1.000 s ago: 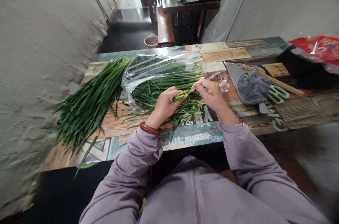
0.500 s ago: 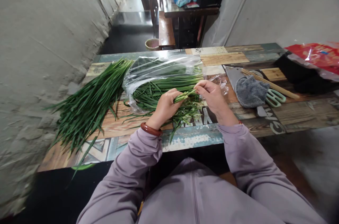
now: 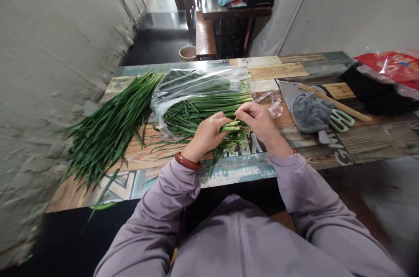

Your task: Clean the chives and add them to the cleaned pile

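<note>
My left hand [image 3: 209,134] is closed round a small bunch of garlic chives [image 3: 231,126], their pale stem ends pointing right. Thumb and forefinger of my right hand [image 3: 257,122] pinch at a stem just above those ends. Beyond both hands lies a clear plastic bag [image 3: 166,86] with many more chives [image 3: 209,104] in it, stems to the right. Loose trimmings [image 3: 225,144] are scattered on the table under my hands. A large loose pile of chives [image 3: 111,128] spreads over the table's left end.
Right of my hands, a grey cloth [image 3: 310,113] lies over a cleaver [image 3: 290,94], beside wooden sticks [image 3: 337,103] and pale-green-handled scissors [image 3: 342,121]. A red plastic bag [image 3: 389,67] and black cloth-like item [image 3: 366,91] sit at far right. A wall [image 3: 65,50] borders the left.
My right hand has shifted slightly left and down, closer to my left hand. The bunch in my left hand has dipped a little; the chives on the table look unchanged.
</note>
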Tool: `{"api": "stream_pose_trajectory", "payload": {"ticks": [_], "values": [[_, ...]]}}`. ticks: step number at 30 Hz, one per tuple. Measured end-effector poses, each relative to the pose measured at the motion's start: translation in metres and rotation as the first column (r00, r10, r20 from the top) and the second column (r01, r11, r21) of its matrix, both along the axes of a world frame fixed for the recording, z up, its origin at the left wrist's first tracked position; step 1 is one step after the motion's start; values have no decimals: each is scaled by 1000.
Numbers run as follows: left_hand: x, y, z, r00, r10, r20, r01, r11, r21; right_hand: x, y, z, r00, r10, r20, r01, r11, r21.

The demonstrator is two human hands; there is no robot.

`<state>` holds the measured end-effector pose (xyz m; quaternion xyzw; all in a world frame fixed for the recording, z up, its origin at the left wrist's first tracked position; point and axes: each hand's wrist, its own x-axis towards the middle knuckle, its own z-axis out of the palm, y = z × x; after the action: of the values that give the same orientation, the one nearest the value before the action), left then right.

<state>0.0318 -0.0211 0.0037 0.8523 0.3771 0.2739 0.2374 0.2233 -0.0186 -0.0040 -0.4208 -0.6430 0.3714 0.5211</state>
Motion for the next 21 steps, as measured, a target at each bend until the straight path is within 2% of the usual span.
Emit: {"api": "stream_pose_trajectory", "payload": {"ticks": [3, 8, 13, 16, 19, 21], "values": [[0, -1, 1, 1000, 1, 17, -1, 1000, -8, 0, -1, 1, 999, 36, 0, -36, 999, -1], [1, -1, 3, 992, 14, 125, -10, 999, -37, 2, -1, 2, 1000, 24, 11, -24, 1000, 5], [1, -3, 6, 983, 23, 182, -36, 997, 68, 5, -2, 1, 996, 70, -46, -71, 997, -4], [0, -6, 7, 977, 43, 211, -61, 995, 81, 7, -1, -4, 994, 72, -84, -77, 995, -58], [0, -12, 4, 971, 113, 209, -149, 975, 166, 4, -1, -9, 994, 113, -11, -113, 990, -82], [2, -15, 2, 978, 132, 162, -172, 949, 266, -2, -4, -10, 984, 153, 91, -150, 988, -42]]}}
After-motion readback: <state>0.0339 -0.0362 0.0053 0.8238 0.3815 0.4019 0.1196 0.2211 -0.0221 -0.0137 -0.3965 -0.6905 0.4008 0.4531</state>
